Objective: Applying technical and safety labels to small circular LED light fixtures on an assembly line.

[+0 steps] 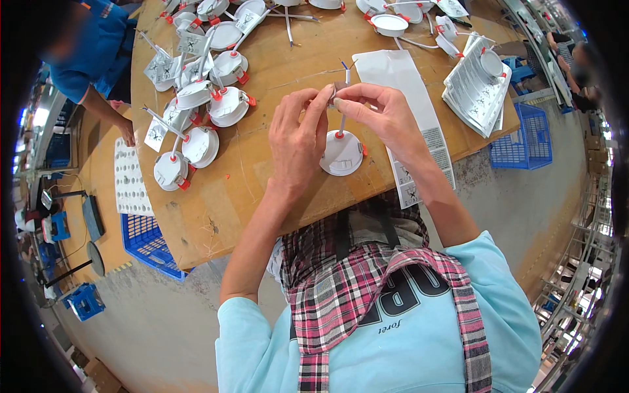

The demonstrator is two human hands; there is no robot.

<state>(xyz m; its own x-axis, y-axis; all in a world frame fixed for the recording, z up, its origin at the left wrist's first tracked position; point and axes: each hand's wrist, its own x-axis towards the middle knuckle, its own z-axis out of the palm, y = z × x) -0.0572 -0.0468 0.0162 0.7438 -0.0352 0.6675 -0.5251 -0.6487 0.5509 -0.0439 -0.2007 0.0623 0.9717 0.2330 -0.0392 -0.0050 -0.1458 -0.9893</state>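
A round white downlight (342, 156) with red spring clips lies in front of me, and its white cable (342, 124) rises to my fingers. My left hand (296, 141) is closed, thumb and fingertips pinched at the cable. Facing it, my right hand (386, 116) also pinches there. Between the fingertips a small grey-brown flap (339, 86) shows at the cable; what it is I cannot make out. Bare blue and brown wire ends stick up above the fingers. Beneath my right forearm lies a long white label sheet (386, 72) with printed panels at its near end.
More downlights (229, 105), several with white tags, crowd the table's (275, 209) left and far side. A stack of printed label sheets (475, 92) lies at the right with a downlight on top. Blue crates (524, 141) stand on the floor. A co-worker (92, 59) stands at the left beside a white perforated tray (131, 177).
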